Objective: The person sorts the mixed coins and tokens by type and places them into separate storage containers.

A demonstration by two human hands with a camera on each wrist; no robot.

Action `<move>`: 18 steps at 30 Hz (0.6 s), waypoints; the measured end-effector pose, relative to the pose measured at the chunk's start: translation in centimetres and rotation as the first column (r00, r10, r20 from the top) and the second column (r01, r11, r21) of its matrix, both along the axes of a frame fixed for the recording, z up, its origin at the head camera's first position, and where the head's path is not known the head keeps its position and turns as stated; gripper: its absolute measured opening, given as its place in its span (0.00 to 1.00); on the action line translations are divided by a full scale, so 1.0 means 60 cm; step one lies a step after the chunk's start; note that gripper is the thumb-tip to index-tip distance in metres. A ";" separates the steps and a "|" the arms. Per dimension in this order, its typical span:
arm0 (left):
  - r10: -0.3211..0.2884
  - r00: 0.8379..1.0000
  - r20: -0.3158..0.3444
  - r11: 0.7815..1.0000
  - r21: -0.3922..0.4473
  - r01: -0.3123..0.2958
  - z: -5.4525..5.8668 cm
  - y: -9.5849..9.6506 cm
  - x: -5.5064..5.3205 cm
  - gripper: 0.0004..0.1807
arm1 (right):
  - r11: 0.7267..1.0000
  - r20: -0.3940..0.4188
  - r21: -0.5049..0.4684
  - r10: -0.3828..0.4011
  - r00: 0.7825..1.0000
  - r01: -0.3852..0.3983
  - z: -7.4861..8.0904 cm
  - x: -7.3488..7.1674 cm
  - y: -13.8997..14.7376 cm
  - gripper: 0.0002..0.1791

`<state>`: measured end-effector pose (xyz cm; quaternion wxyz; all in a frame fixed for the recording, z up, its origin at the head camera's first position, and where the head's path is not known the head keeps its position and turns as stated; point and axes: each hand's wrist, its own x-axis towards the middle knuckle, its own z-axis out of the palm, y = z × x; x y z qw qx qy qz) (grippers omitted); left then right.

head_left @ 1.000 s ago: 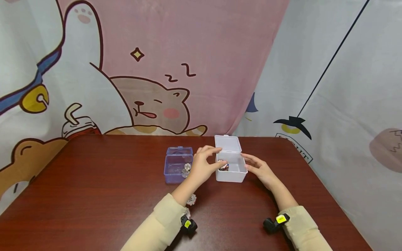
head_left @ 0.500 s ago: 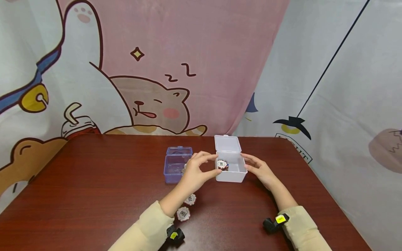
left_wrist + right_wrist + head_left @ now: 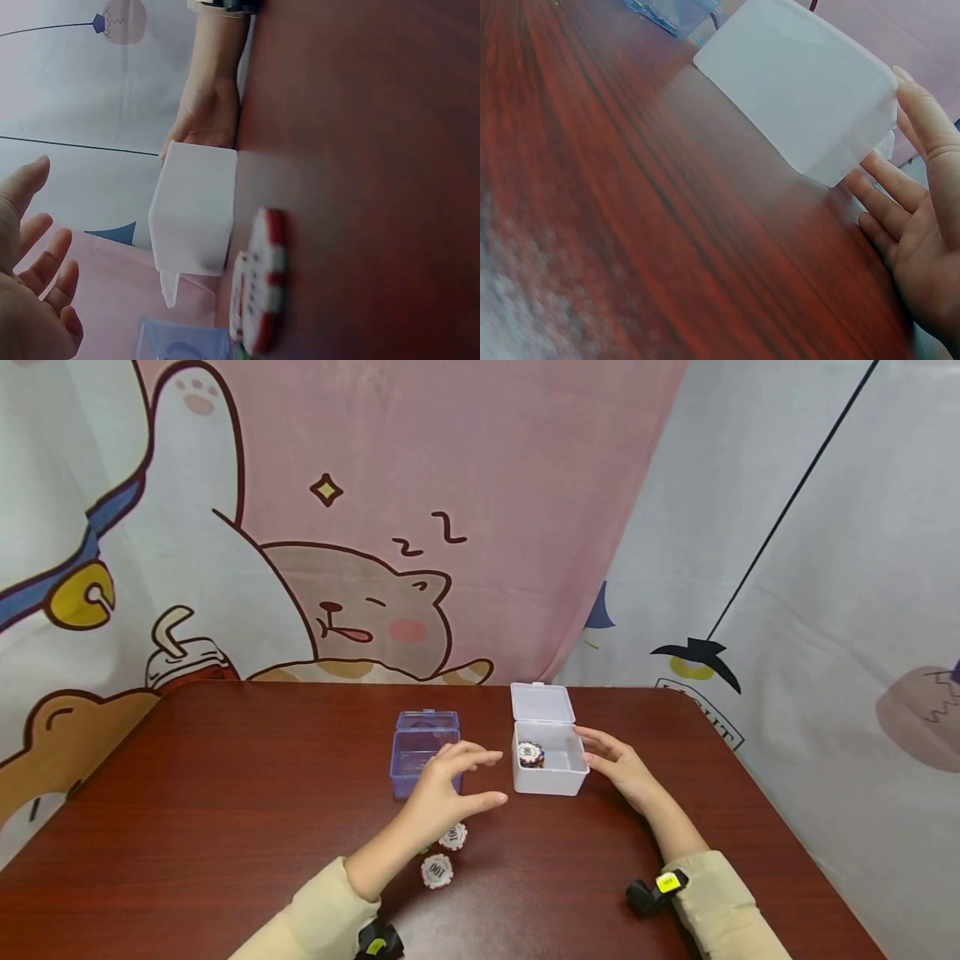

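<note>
My left hand [image 3: 435, 793] hangs over the table between the two boxes, fingers and thumb spread, holding nothing. My right hand [image 3: 628, 774] touches the right side of the white box [image 3: 547, 783], thumb tip at its front corner, as the right wrist view also shows. The box's lid [image 3: 542, 703] is tipped back, and a small pile of poker chips [image 3: 531, 753] lies inside at the left. Two white poker chips marked 100 lie on the table: a nearer chip [image 3: 437, 871] and a farther chip [image 3: 453, 837]. Something green shows beside them, mostly hidden by my left wrist.
A clear blue box [image 3: 403, 785] with its lid raised stands left of the white box, partly covered by my left hand. Both boxes stand on the dark red wooden table [image 3: 225, 827]. A patterned cloth [image 3: 525, 527] hangs behind the table's far edge.
My left hand has drawn back from over the white box, left and toward me. The chips in that box and the two on the table are uncovered. My right hand has stayed put.
</note>
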<state>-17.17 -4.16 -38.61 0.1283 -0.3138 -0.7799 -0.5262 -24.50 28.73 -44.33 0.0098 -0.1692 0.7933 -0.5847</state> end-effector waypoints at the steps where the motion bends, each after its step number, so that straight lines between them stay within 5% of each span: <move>1: -0.007 1.000 0.003 1.000 -0.008 0.007 -0.002 -0.004 0.002 0.26 | 1.000 0.001 -0.001 0.000 1.000 0.000 0.000 0.000 0.000 0.27; 18: -0.040 0.999 0.018 0.999 -0.028 0.040 -0.017 -0.069 0.022 0.28 | 1.000 -0.001 -0.010 0.006 1.000 -0.006 -0.001 0.000 0.001 0.26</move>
